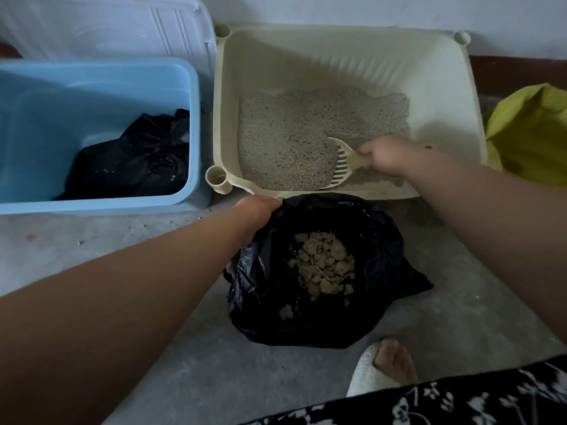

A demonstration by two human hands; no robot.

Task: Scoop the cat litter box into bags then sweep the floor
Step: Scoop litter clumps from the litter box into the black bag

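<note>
A cream litter box [445, 96] stands against the wall, holding grey litter [291, 133]. My right hand [389, 154] grips the handle of a cream slotted scoop [340, 167], whose head is dug into the litter near the box's front wall. In front of the box a black bag [270, 296] lies open on the floor with pale clumps [322, 265] inside. My left hand [260, 210] holds the bag's rim at its back left, just under the box's front edge.
A blue tub [101, 75] at the left holds crumpled black bags [138, 157], with a white lid [122, 26] leaning behind it. A yellow-green bag [534, 133] lies at the right. My foot in a white sandal [377, 372] is near the grey concrete floor [214, 363].
</note>
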